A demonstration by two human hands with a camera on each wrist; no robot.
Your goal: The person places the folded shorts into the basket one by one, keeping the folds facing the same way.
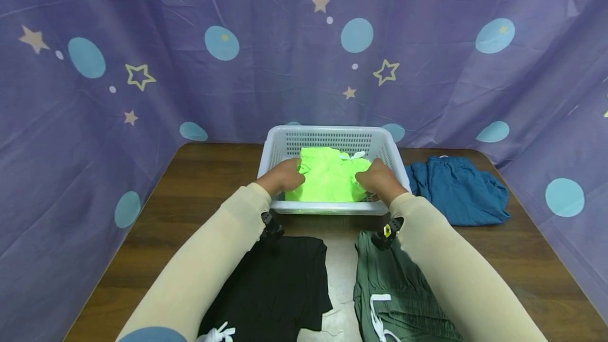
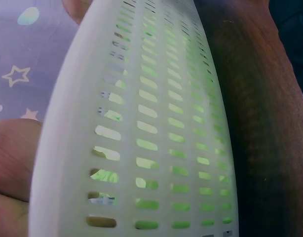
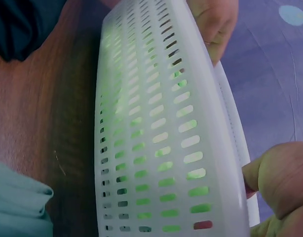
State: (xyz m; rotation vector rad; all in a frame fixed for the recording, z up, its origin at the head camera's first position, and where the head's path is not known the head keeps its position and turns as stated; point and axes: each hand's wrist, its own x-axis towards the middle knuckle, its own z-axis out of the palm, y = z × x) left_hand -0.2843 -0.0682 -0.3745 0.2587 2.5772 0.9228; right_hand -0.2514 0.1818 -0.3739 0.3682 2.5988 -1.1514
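Note:
Folded neon green shorts (image 1: pixel 328 176) with a white drawstring lie inside a white plastic basket (image 1: pixel 328 208) with slotted walls. My left hand (image 1: pixel 283 176) reaches over the basket's front and grips the left side of the shorts, thumb on top. On the opposite side, my right hand (image 1: pixel 380 179) holds the right edge of the same shorts with curled fingers. Both wrist views look at the basket's outer front wall (image 2: pixel 127 138), with neon green showing through the slots. The right thumb (image 3: pixel 284 177) shows beyond the rim in the right wrist view.
Blue folded clothing (image 1: pixel 458 191) lies right of the basket on the wooden table (image 1: pixel 214 173). Nearer me are a black garment (image 1: pixel 280 289) on the left and dark green clothing (image 1: pixel 404 289) on the right, both with white drawstrings. A purple patterned curtain (image 1: pixel 285 67) hangs behind.

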